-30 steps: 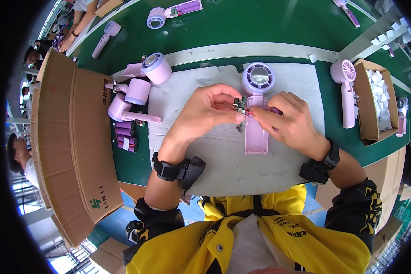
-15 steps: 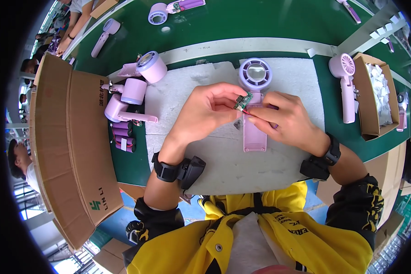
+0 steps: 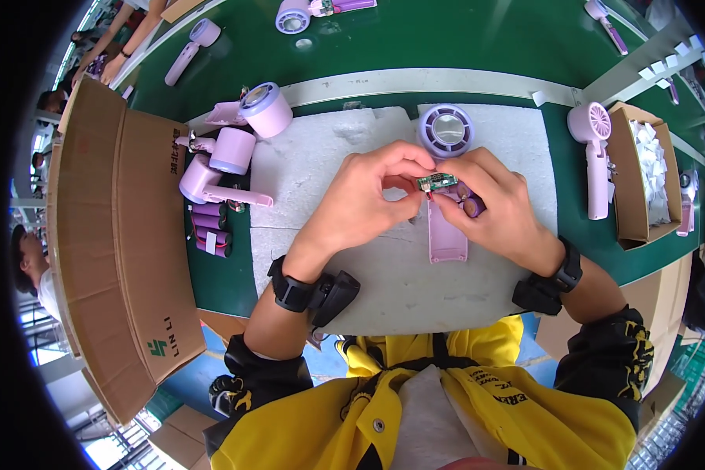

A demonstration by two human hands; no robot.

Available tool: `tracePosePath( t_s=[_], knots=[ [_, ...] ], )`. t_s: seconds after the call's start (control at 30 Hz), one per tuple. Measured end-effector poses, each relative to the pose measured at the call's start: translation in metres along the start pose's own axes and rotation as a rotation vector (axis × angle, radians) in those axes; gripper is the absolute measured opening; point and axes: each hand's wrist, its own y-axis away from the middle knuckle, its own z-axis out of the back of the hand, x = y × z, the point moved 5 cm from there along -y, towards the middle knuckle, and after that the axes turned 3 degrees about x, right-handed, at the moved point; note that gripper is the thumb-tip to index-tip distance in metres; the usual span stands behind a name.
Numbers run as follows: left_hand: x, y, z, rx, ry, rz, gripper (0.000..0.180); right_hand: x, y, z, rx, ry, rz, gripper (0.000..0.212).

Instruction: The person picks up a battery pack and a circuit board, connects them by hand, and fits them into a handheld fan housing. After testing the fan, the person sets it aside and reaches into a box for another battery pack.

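Observation:
A small green circuit board (image 3: pixel 437 182) is between my two hands, over an opened pink handheld fan. My left hand (image 3: pixel 368 196) curls around the board's left end, thumb and index finger closed on it. My right hand (image 3: pixel 497 204) is closed around purple battery cells (image 3: pixel 473 206), with its thumb and index tips against the board. A bit of red wire shows under the board. The fan's round lilac head (image 3: pixel 446 130) lies just beyond my fingers, and its hollow pink handle (image 3: pixel 448 241) points toward me. My fingers hide the joint between head and handle.
White foam sheets (image 3: pixel 305 168) cover the green bench (image 3: pixel 219 278). Pink fan parts (image 3: pixel 233 150) and purple battery packs (image 3: pixel 210 229) lie left, beside a large carton (image 3: pixel 145 243). A fan (image 3: pixel 595 160) and a box of white slips (image 3: pixel 630 231) stand right.
The circuit board has turned from steeply tilted to nearly level. My right thumb and index finger have moved up to it, and the battery ends now show. The view has shifted slightly.

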Motion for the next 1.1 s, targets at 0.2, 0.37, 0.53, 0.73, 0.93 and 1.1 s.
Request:
tracePosePath(
  t_s=[0.2, 0.37, 0.53, 0.73, 0.93, 1.1],
  knots=[
    [0.0071, -0.0006, -0.0017, 0.02, -0.019, 0.017, 0.027, -0.0034, 0.0033, 0.0013, -0.02, -0.01, -0.016, 0.034],
    [0.0063, -0.0003, -0.0016, 0.005, -0.069, -0.026, 0.03, -0.0071, 0.0035, 0.0027, -0.043, -0.036, -0.041, 0.033],
    [-0.0013, -0.0013, -0.0024, -0.026, -0.265, -0.168, 0.029, -0.0096, 0.0043, 0.0037, -0.043, -0.054, -0.051, 0.035],
    [-0.0022, -0.0007, -0.004, -0.046, -0.32, -0.188, 0.028, -0.0088, 0.0047, 0.0053, -0.039, -0.034, -0.052, 0.038],
    [0.0044, -0.0022, -0.0007, -0.023, -0.298, -0.188, 0.029, -0.01, 0.0008, 0.0031, -0.025, -0.082, -0.112, 0.033],
    [0.0042, -0.0025, -0.0077, -0.027, -0.221, -0.15, 0.033, -0.0089, -0.0015, 0.0031, -0.023, -0.158, -0.266, 0.026]
  ],
)
